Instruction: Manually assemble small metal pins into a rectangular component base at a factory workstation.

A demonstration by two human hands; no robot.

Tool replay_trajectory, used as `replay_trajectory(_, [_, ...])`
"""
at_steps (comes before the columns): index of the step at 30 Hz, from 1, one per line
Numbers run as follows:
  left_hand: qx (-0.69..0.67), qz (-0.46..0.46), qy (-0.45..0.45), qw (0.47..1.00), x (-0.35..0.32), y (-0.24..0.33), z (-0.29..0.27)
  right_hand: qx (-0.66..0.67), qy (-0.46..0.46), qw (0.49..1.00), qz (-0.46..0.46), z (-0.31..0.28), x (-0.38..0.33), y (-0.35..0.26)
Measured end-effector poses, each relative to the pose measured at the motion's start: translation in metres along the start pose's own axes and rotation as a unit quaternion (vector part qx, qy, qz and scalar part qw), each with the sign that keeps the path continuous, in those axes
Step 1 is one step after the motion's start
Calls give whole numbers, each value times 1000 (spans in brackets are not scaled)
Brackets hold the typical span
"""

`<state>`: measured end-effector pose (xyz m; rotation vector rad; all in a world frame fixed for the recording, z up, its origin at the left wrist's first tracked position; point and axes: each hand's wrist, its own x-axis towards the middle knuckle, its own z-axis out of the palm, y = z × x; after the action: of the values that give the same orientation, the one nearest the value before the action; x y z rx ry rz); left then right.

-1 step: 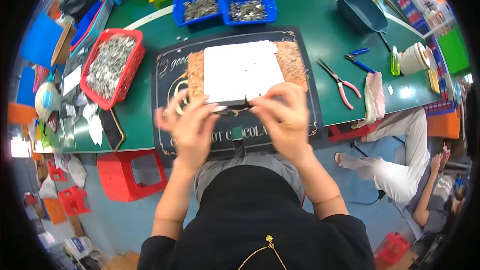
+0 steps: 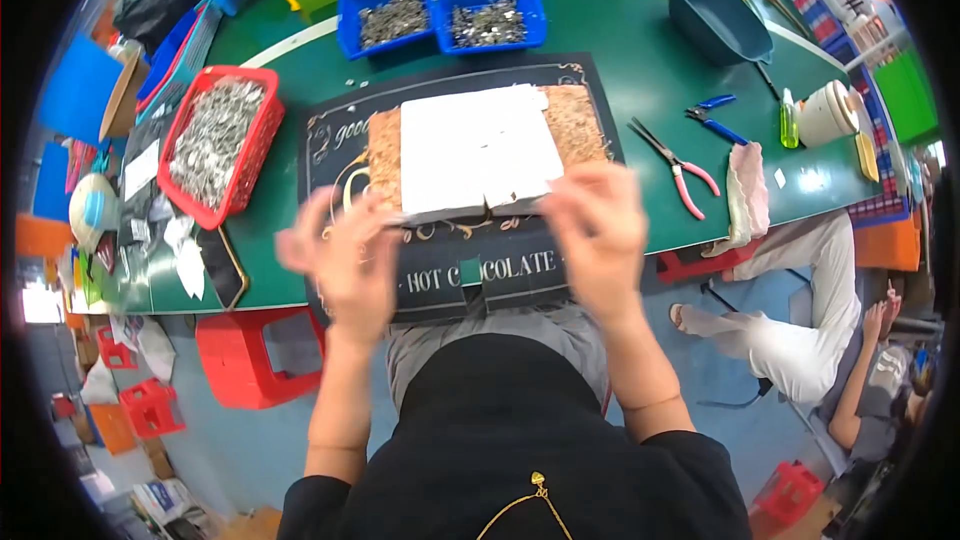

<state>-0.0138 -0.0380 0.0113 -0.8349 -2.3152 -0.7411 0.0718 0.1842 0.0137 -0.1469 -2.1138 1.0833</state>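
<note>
A flat white block point(image 2: 475, 145) with a slit in its front edge and small marks on top lies on a brown cork board point(image 2: 582, 130). Under both is a black printed mat point(image 2: 500, 250). My left hand point(image 2: 350, 260) is by the block's front left corner, its fingers smeared by motion. Something pale and thin shows at its fingertips, too blurred to name. At the front right corner is my right hand point(image 2: 603, 235), thumb and forefinger close to the block's edge. Blur hides whether anything is between them.
A red basket point(image 2: 262, 140) of small metal pieces stands left. Two blue bins, a left bin point(image 2: 349, 25) and a right bin point(image 2: 535, 15), hold similar pieces behind. Pink-handled pliers point(image 2: 683, 180), blue cutters point(image 2: 722, 130), a cloth point(image 2: 748, 190) and a dark green basin point(image 2: 715, 20) lie right.
My hands have moved apart from near the middle of the block's front edge, the left going left and the right going right. The silvery piece seen by the left fingers no longer shows clearly.
</note>
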Motion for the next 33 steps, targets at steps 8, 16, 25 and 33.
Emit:
replay_trajectory(8, [396, -186, -36, 898, 57, -185, -58, -267, -47, 961, 55, -43, 26, 67])
replay_trajectory(16, [31, -121, 25, 992, 74, -56, -8, -242, -12, 967, 80, -34, 21, 72])
replay_trajectory(25, [-97, 50, -127, 986, 87, 29, 67, -155, -46, 980, 117, -55, 21, 74])
replay_trajectory(33, [-312, -116, -102, 938, 66, 41, 44, 91, 65, 968, 223, -50, 24, 50])
